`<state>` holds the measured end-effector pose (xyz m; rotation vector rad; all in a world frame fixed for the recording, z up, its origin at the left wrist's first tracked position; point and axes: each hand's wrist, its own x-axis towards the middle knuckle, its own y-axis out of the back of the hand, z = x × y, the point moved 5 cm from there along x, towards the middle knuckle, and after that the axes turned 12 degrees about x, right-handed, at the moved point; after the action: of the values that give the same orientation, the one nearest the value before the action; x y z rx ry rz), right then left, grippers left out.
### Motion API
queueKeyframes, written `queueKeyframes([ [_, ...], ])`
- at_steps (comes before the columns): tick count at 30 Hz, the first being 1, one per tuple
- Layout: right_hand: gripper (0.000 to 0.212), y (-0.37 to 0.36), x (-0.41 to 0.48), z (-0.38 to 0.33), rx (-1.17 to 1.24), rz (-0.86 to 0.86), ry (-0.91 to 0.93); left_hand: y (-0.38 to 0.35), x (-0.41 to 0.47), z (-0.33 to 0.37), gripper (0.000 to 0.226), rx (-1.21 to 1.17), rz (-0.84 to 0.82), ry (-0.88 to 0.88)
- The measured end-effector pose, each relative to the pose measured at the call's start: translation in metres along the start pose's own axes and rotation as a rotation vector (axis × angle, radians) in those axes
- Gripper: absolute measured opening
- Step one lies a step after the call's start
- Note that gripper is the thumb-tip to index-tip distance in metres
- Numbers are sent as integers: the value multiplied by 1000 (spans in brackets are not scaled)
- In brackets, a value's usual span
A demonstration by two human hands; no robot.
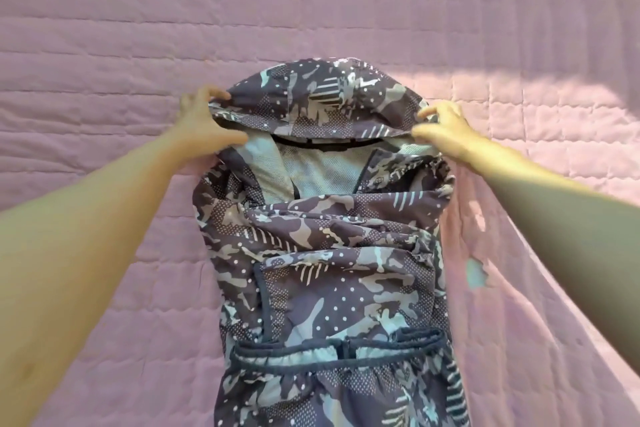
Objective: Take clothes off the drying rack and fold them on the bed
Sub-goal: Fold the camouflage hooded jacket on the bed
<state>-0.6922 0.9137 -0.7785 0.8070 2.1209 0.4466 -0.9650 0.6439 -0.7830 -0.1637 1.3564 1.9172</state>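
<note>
A camouflage-patterned hooded jacket in dark blue and grey lies lengthwise on the pink quilted bed, sleeves folded across its front and the pale mesh lining showing at the neck. Its hood points away from me at the far end. My left hand pinches the hood's left edge and my right hand pinches the hood's right edge, both lifting the fabric slightly off the bed. The drying rack is out of sight.
The pink quilt covers the whole view. A bright patch of sunlight falls across the bed at the right, and my right forearm casts a shadow there.
</note>
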Motion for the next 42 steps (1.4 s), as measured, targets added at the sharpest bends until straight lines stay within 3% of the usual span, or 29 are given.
queueKeyframes([
  [2,49,-1,0,-20,306,113,75,0,0,6,72,-365,11,120],
  [3,48,-2,4,-25,324,155,112,1,2,5,66,-474,67,195],
  [5,56,-11,8,-32,157,117,87,7,6,1,55,-487,136,287],
  [8,84,-18,18,-36,-72,-24,-58,11,7,5,52,-329,-15,234],
  [9,76,-17,15,-39,-137,-69,-71,14,4,10,49,-261,-53,198],
  [11,34,-14,9,-49,-141,-92,-18,22,-3,27,36,-182,-92,119],
  [12,25,-9,7,-54,-69,-28,48,28,-9,36,30,-164,-78,76],
  [15,25,22,-3,-70,223,331,248,57,-23,54,26,-193,124,-64],
  [17,17,42,-31,-80,162,565,410,74,-43,63,35,-153,301,-232],
  [19,16,46,-79,-79,-3,655,611,81,-84,68,31,22,518,-451],
  [21,9,35,-128,-57,-146,580,756,67,-131,57,27,123,602,-586],
  [24,20,2,-168,12,-394,312,761,14,-184,18,62,291,428,-638],
  [27,37,-28,-180,72,-720,32,490,-50,-198,-32,68,567,43,-513],
  [29,45,-39,-190,89,-770,8,357,-75,-204,-49,65,634,-84,-392],
  [31,38,-43,-203,78,-655,121,378,-78,-213,-40,49,600,48,-337],
  [33,28,-52,-220,56,-450,224,531,-73,-228,-12,34,499,283,-450],
  [35,22,-76,-236,39,-303,142,689,-75,-244,15,31,364,365,-621],
  [37,36,-111,-246,43,-425,-40,726,-95,-249,23,37,441,242,-673],
  [39,59,-134,-241,66,-710,-206,618,-123,-240,3,63,754,-3,-561],
  [42,78,-130,-215,97,-945,-247,435,-137,-223,-36,83,959,-155,-420],
])
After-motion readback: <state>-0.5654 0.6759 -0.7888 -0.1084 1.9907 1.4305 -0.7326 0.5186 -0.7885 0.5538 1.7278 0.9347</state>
